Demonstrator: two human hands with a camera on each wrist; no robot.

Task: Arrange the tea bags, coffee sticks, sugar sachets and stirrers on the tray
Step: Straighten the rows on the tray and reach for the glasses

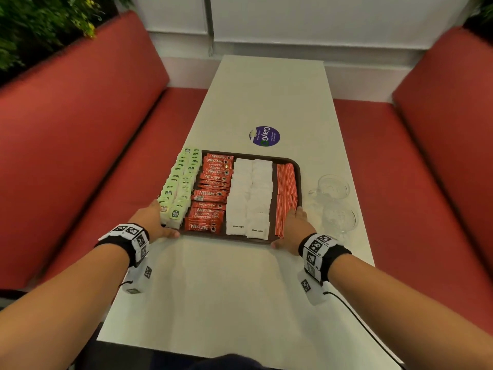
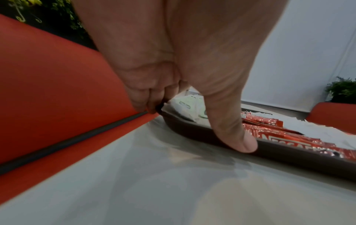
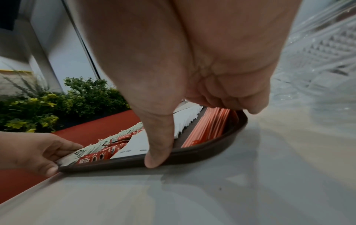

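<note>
Both hands gripped one tray.
We counted four sorts: two rows each of tea bags [image 1: 180, 184] and sugar sachets [image 1: 250, 196], one each of coffee sticks [image 1: 212, 190] and stirrers [image 1: 286, 193]; left hand [image 1: 153, 218] and right hand [image 1: 292, 227] curled on the tray [image 1: 299, 169] corners.

Even indoor light — soft blur, warped edges.

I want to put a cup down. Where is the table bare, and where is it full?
Bare: the table between the tray and the near edge, and beyond the sticker. Crowded: the tray itself, and right of it, where two glasses stand.
</note>
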